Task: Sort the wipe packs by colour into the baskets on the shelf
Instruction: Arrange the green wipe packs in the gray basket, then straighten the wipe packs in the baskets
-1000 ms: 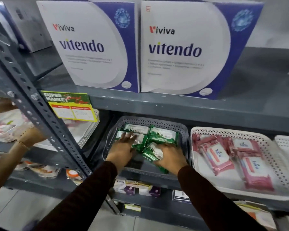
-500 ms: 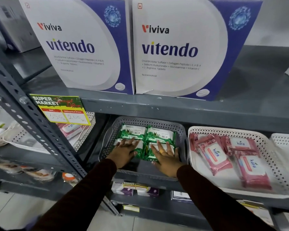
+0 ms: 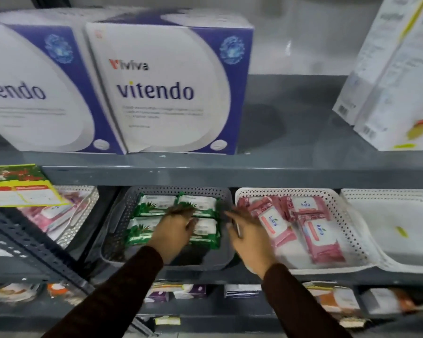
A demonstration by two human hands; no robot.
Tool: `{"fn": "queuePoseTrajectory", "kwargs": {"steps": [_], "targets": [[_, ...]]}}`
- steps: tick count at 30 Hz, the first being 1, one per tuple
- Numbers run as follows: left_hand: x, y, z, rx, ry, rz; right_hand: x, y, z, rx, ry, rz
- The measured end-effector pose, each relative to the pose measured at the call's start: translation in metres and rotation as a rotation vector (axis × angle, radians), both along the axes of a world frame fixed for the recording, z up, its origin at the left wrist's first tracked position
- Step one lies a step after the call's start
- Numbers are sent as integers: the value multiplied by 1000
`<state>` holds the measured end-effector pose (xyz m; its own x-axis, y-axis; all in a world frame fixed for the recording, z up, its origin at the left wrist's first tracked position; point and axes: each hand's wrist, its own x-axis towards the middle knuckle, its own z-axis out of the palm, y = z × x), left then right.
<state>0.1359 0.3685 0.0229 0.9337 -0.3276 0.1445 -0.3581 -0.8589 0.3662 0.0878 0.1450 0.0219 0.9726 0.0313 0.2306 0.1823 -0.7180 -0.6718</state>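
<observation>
Several green wipe packs [image 3: 154,206] lie flat in the grey basket [image 3: 122,250] on the middle shelf. My left hand [image 3: 175,230] rests over the front green packs, fingers spread, gripping nothing. My right hand [image 3: 248,236] hovers open at the gap between the grey basket and the white basket [image 3: 352,242], which holds several pink wipe packs [image 3: 319,237]. It holds nothing. Both hands are blurred by motion.
An empty white basket [image 3: 401,211] stands at the far right. Another white basket [image 3: 83,215] with pink packs sits at the left behind a price label [image 3: 22,186]. Big white and purple boxes [image 3: 166,93] fill the shelf above. A slotted grey post [image 3: 34,250] crosses the lower left.
My right hand has lifted off the green packs and moved right, toward the pink packs' basket. My left hand has shifted right over the green packs. The view has swung to the right.
</observation>
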Motion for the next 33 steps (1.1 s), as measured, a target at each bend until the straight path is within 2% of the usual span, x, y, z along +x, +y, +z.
{"fn": "queuePoseTrajectory", "kwargs": {"steps": [2,4,6,8,12,17,19,23,26,33], "targets": [[-5,-56,12,-76,-45,-172,-11,-54,-6,50,-5,-253],[0,-109,13,-45,-37,-368,-17,-107,-11,-75,94,-477],[8,-152,9,108,-12,-490,-15,-144,-16,-258,210,-604],[11,-185,11,305,-48,-513,-13,-169,-18,-315,308,-625],[14,-219,30,574,-30,-490,-8,-200,-32,-299,416,-476],[14,-218,9,643,97,-523,-14,-216,2,-374,357,-193],[5,-216,-1,607,153,-488,-11,-228,9,-332,384,-107],[-6,-212,-14,510,155,-361,-4,-241,19,-268,511,19],[-14,-212,-24,442,119,-237,0,-251,14,-208,513,61],[-15,-222,-35,127,154,-191,4,-248,1,-150,490,173]]}}
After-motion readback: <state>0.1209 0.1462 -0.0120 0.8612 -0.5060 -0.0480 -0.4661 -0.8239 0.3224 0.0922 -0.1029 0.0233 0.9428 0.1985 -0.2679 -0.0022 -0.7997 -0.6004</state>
